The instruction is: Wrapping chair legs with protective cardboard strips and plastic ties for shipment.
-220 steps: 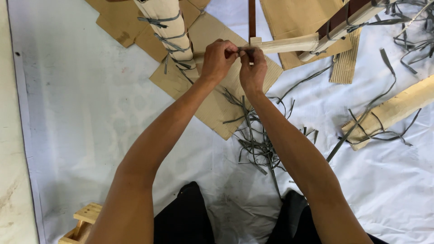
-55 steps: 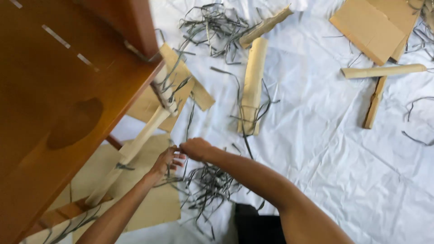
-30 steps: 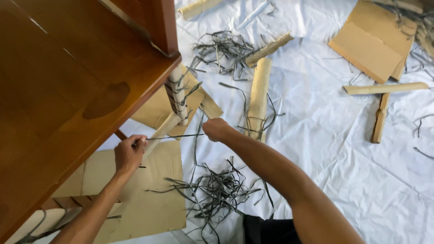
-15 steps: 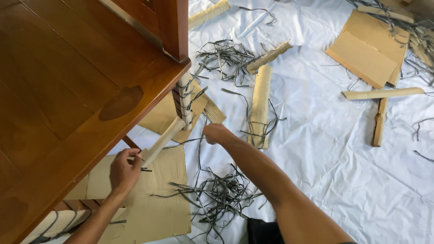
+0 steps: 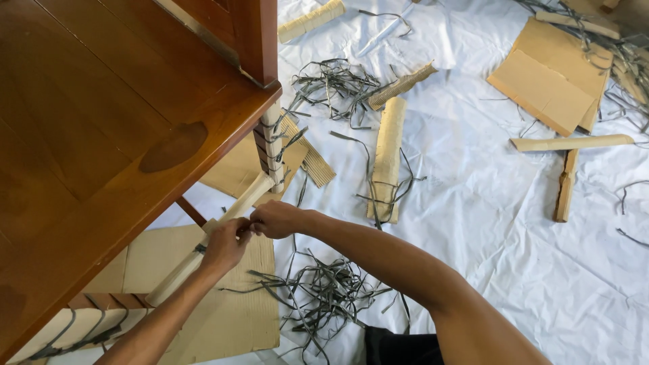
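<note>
1. Left of centre in the frame, the left hand (image 5: 223, 245) and right hand (image 5: 274, 219) meet on the paper-wrapped rail (image 5: 216, 233) under the wooden chair seat (image 5: 115, 128).
2. Both hands are closed, fingers pinching at the wrapping; whether they grip a grey strap is too small to tell.
3. Best to keep the pull along the rail, steady, without scraping the varnish.
4. Loose grey straps (image 5: 318, 287) lie on the white sheet (image 5: 487, 223) below.

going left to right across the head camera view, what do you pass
Wooden seat → left hand → right hand → upright cardboard roll → thin wooden stick
</note>
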